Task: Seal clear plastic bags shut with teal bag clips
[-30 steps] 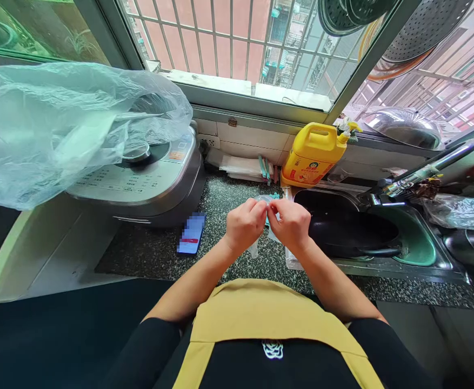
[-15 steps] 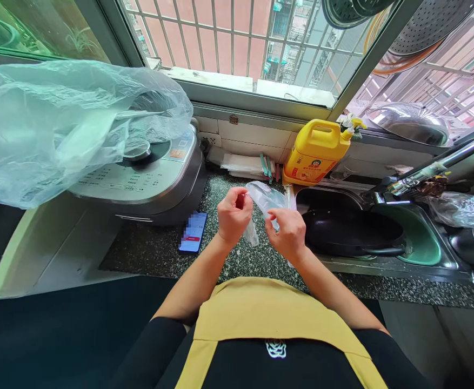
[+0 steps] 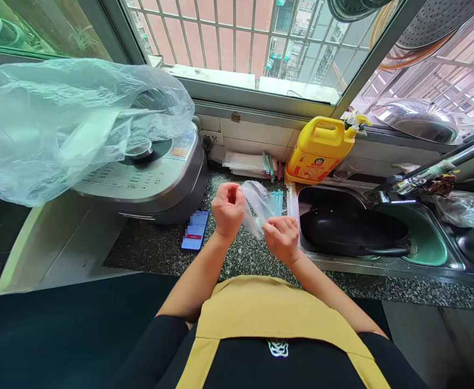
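Left of the sink (image 3: 350, 263), a clear plastic bag (image 3: 258, 204)
Left hand (image 3: 228, 209) pinches one side; right hand (image 3: 282, 236), nearer the sink, grips another.

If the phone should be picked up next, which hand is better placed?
Probably the left hand: it is nearer the phone, while the right hand is beside the sink. Both seem to hold the plastic bag.

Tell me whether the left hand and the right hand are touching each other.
Apart: the head view shows the clear plastic bag and speckled countertop in the gap between the left hand and the right hand.
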Available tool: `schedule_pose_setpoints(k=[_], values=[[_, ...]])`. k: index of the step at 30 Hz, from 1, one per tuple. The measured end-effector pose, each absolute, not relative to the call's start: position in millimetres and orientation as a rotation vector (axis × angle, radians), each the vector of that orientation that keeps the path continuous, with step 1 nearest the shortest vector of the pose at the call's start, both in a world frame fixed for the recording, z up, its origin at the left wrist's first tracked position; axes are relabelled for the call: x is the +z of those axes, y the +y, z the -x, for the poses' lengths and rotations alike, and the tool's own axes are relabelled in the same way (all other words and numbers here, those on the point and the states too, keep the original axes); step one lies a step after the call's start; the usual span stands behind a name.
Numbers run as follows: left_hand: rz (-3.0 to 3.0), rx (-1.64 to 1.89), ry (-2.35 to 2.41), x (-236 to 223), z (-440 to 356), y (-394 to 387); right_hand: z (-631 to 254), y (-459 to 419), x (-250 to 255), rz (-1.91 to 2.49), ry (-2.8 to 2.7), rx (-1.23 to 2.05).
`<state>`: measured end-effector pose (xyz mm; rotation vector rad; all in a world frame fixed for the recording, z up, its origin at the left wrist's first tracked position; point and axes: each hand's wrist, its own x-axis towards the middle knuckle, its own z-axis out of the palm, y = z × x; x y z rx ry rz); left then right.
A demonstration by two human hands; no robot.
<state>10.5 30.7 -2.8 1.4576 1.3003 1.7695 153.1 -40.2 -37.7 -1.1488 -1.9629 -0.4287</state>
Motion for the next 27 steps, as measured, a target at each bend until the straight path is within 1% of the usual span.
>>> schedule_pose_setpoints(k=[5,10,13,20,27], values=[[-1.437,1.789,1.32,-6.5,-12.7,30.4,-144.4,-51.5,-34.0,1.273,-1.902,-0.194],[-1.417,1.795,1.315,-8.0,-14.6,29.9,-134.3,-53.5,-32.6,1.35,-1.851,-0.299],[-1.381,1.802,1.322,-8.6,-11.9,30.2,-136.6,-51.3,-32.0,1.314,-1.829,-0.326],[-1.473,1.75,1.288,-9.1,9.9,33.0,-155.6,-50.7,-27.5,1.237,-1.83,-0.276],[-1.369,1.547,0.997,-9.7,25.5,31.7,-163.5,-52.7,-21.4,1.289,-1.724,-0.121]])
